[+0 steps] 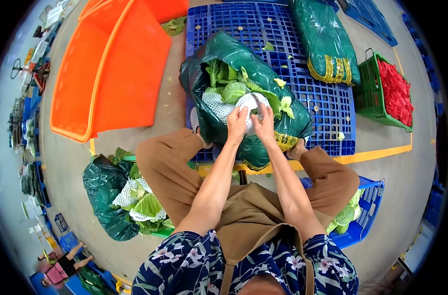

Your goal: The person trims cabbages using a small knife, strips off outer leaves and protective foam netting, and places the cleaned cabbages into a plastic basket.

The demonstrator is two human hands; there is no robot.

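A green plastic bag (290,105) lies open in front of me, with leafy cabbages (233,92) showing in its mouth. Among them is a cabbage wrapped in a white foam net (252,100); a second white net (216,104) lies just left of it. My left hand (237,124) pinches the near left side of the wrapped cabbage's net, fingers closed. On its right side, my right hand (264,125) is closed on the net too, its fingers slightly blurred. Between the hands a small dark green patch shows through the net's opening.
Under the bag is a blue pallet (327,115), with another full green bag (324,37). A green crate (369,96) of red material stands right, orange bins (130,64) left. Beside my legs are netted cabbages (147,204) and a blue basket (364,223). Another person (59,268) is far left.
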